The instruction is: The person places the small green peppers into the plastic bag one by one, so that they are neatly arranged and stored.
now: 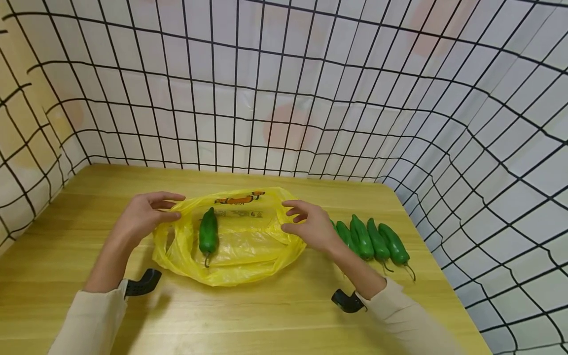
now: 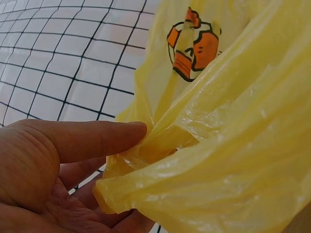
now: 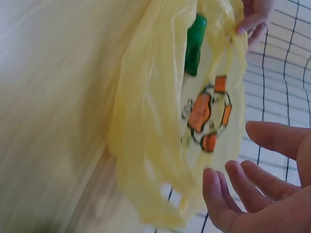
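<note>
A yellow plastic bag [image 1: 244, 268] lies on the table with its wide mouth facing up, an orange and black print [image 2: 194, 48] on its far side. Inside, toward the left, lies one green pepper [image 1: 208, 234], stem toward the person. At the bag's left rim the left hand [image 1: 148, 212] pinches the plastic; folds spread from the thumb tip in the left wrist view, while part of the fingers is hidden behind the plastic. By the right rim is the right hand [image 1: 310, 227], its fingers loosely bent and spread, apart from the plastic in the right wrist view.
Several green peppers [image 1: 361, 239] lie in a row right of the bag, partly behind the right forearm. Black wire mesh [image 1: 248, 118] surrounds the back and sides of the wooden table [image 1: 248, 320]. A black curved mount [image 1: 144, 282] sticks out at each wrist.
</note>
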Tool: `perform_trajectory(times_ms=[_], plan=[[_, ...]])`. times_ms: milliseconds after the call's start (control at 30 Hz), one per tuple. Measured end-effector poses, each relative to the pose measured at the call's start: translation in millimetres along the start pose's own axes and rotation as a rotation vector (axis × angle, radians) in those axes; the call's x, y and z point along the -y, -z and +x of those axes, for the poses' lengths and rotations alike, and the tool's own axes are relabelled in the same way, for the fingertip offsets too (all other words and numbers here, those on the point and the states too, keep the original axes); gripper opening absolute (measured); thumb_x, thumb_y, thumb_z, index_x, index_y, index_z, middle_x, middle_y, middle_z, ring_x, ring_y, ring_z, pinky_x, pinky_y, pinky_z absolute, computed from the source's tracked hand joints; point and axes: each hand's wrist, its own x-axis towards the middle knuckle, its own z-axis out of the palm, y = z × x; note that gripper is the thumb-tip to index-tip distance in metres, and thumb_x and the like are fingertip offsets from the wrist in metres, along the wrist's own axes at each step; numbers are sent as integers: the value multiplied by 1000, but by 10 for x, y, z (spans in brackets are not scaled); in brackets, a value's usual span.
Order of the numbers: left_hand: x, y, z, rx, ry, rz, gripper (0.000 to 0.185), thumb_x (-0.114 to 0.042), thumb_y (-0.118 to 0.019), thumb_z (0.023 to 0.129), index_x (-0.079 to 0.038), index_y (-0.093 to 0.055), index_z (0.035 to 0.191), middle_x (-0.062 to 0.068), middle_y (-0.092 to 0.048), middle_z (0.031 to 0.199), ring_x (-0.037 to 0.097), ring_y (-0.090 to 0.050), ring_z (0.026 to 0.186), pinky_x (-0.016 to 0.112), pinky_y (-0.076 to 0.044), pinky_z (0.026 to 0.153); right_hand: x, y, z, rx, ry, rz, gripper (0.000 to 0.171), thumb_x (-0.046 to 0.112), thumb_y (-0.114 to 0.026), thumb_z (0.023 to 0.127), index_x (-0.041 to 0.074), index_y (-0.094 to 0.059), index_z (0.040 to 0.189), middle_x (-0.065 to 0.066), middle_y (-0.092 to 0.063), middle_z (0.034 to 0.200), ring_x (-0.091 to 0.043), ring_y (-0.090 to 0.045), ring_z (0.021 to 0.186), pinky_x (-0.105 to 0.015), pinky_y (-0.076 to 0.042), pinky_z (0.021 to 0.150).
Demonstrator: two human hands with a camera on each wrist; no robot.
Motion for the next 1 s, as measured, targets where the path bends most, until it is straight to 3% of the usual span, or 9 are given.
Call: perform_trajectory(times_ms=[367, 567, 700, 800, 933, 1000], plan=[[-15, -10, 13, 9, 4, -13, 50, -22, -71, 97, -9, -58, 143, 29, -49, 147, 46, -48, 133, 54, -49, 97, -381, 586, -137, 23, -68, -21, 60, 33, -74, 94, 19, -52, 149, -16, -63, 136, -35, -62, 121, -48, -54, 96], [-10, -5, 18, 6, 6, -21, 50, -23, -71, 96, -9, -59, 143, 29, -50, 147, 45, -49, 132, 52, -49, 96, -531, 892, -233, -9, -97, 53, 62, 31, -71, 97, 14, -48, 151, -21, -61, 138, -38, -61, 122, -55, -52, 98], [-5, 6, 20, 3, 3, -16, 51, -23, -72, 96, -9, -59, 143, 29, -50, 147, 45, -50, 130, 46, -50, 91, -641, 1079, -301, -31, -104, 72, 64, 34, -69, 98, 12, -45, 153, -23, -58, 140, -38, -62, 121, -50, -53, 97], [-8, 4, 17, 2, 2, -9, 50, -23, -72, 96, -10, -59, 143, 28, -51, 146, 44, -52, 129, 42, -50, 89, -724, 1213, -344, -51, -127, 65, 67, 39, -68, 98, 14, -43, 155, -21, -56, 142, -30, -64, 119, -38, -56, 93], [-11, 0, 14, 3, 3, 7, 50, -24, -72, 96, -10, -60, 143, 28, -52, 146, 45, -52, 129, 44, -51, 90, -827, 1373, -402, -101, -153, 56, 70, 41, -68, 97, 16, -40, 156, -19, -52, 147, -5, -65, 108, -26, -55, 88], [-6, 2, 8, 4, 6, 14, 50, -25, -72, 96, -10, -59, 143, 29, -51, 146, 46, -52, 129, 47, -51, 91, -882, 1433, -430, -127, -151, 55, 71, 40, -68, 97, 16, -39, 157, -20, -49, 150, 4, -62, 103, -35, -54, 95]])
